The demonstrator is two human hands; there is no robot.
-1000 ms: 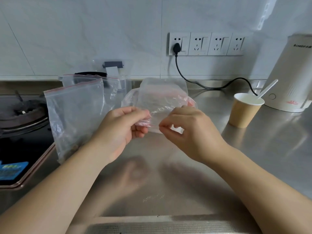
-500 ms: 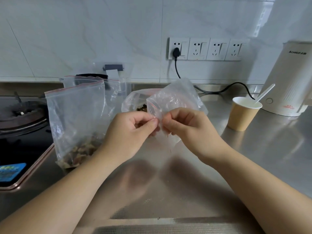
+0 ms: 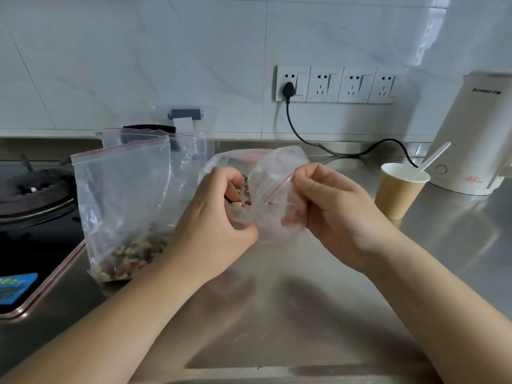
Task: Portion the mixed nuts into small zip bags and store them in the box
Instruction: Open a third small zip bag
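Observation:
A small clear zip bag (image 3: pixel 273 189) with a red seal line hangs between my two hands above the steel counter. My left hand (image 3: pixel 219 225) pinches its lower left edge, and my right hand (image 3: pixel 329 209) pinches its rim by the red line. Behind the small bag a larger clear bag (image 3: pixel 224 162) shows mixed nuts (image 3: pixel 241 194). To the left stands an upright zip bag (image 3: pixel 124 200) with nuts piled in its bottom. A clear box (image 3: pixel 191 126) with a dark latch stands at the back by the wall.
A gas hob (image 3: pixel 36 195) fills the left side of the counter. A paper cup (image 3: pixel 399 189) with a white plastic spoon (image 3: pixel 435 156) stands at the right, before a white kettle (image 3: pixel 476 139). A black cord (image 3: pixel 332 151) runs from the wall sockets.
My hands have drawn apart, stretching the small bag's rim between them. The bag has turned so its red line shows, and the nuts behind it have come into sight.

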